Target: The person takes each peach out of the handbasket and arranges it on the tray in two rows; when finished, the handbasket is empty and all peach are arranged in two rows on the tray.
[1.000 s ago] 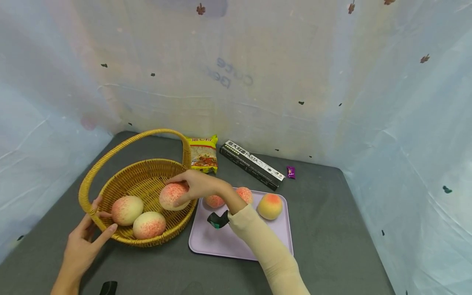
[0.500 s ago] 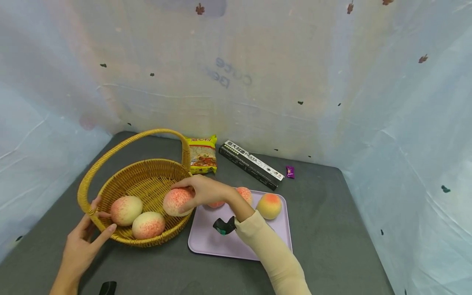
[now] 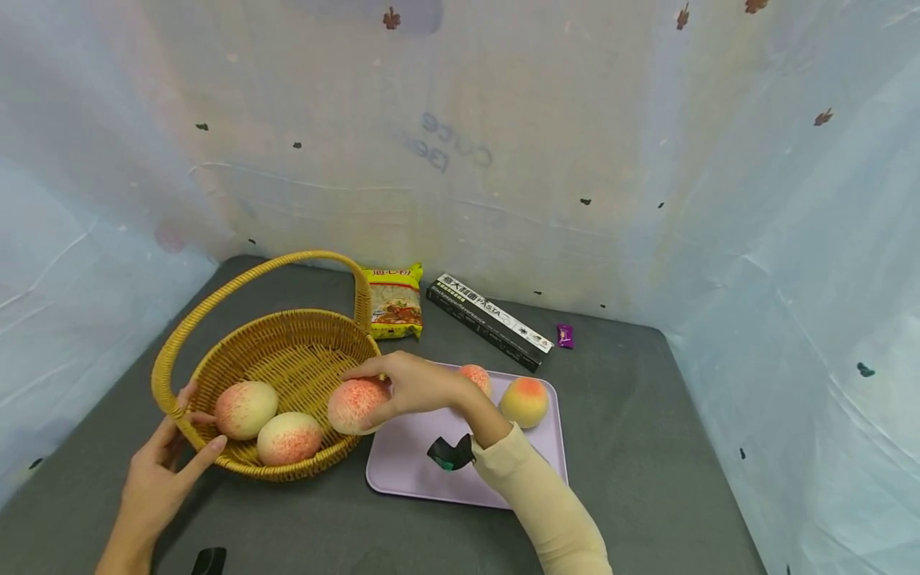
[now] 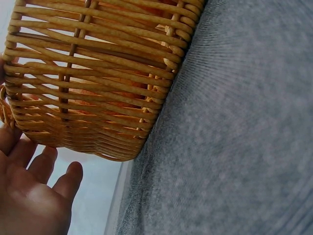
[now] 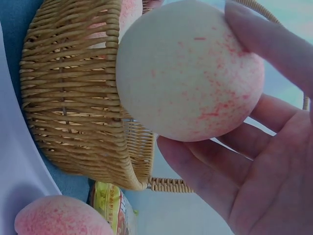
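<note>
My right hand (image 3: 424, 391) holds a pale peach with pink speckles (image 3: 355, 406), fingers and thumb around its sides, at the right rim of the yellow wicker basket (image 3: 287, 323). In the right wrist view this peach (image 5: 188, 73) overlaps the basket's rim. Two similar peaches, one on the left (image 3: 246, 410) and one nearer the front (image 3: 290, 439), lie in the basket. My left hand (image 3: 154, 479) grips the basket's left rim by the handle's foot; the left wrist view has its fingertips (image 4: 73, 174) right at the weave.
Right of the basket lies a lilac tray (image 3: 410, 475) bearing a pink peach (image 3: 476, 378) and a yellow-orange one (image 3: 525, 402). Behind stand a yellow noodle packet (image 3: 395, 302), a black pasta box (image 3: 491, 321) and a small purple packet (image 3: 565, 336). Plastic sheeting (image 3: 503, 200) surrounds the grey table.
My right hand has carried its peach rightward and toward me, from above the basket's inside to its right rim. A pink peach on the tray is now hidden behind that hand. My left hand stays put.
</note>
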### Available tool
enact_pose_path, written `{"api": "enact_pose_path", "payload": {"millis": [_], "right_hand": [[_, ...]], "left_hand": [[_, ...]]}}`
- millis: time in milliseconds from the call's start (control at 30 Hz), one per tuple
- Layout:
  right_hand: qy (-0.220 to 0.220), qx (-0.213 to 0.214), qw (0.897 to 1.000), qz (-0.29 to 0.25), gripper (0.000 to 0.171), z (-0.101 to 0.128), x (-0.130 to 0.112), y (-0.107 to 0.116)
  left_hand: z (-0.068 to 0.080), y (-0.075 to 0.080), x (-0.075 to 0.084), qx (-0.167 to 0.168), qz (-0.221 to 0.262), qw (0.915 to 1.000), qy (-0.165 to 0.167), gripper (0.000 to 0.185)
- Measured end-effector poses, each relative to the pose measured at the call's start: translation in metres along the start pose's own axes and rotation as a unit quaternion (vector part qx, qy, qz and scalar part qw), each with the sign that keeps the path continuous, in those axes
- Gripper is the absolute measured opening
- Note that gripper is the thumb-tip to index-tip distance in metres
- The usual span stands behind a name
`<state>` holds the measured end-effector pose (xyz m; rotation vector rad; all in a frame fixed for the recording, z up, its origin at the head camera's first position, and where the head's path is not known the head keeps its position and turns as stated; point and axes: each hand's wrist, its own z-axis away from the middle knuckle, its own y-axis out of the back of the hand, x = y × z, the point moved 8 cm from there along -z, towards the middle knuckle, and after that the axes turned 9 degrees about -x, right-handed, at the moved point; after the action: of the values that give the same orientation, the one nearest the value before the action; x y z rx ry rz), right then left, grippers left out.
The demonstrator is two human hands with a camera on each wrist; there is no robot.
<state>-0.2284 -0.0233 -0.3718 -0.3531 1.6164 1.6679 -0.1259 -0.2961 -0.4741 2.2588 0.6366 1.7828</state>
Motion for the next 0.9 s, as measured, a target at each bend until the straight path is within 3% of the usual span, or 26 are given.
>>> {"api": "enact_pose_path", "payload": {"millis": [533,900], "right_hand": [[0.007,0.036,0.999,-0.024,0.062,0.031,0.004,0.000],[0.015,0.046,0.999,0.005,0.062,0.042,0.009,-0.005]], "left_hand": [[0.000,0.000,0.000,0.000,-0.001,1.0000,-0.005,0.082],[0.000,0.000,0.000,-0.003,0.000,1.0000,-0.005,0.082]]}}
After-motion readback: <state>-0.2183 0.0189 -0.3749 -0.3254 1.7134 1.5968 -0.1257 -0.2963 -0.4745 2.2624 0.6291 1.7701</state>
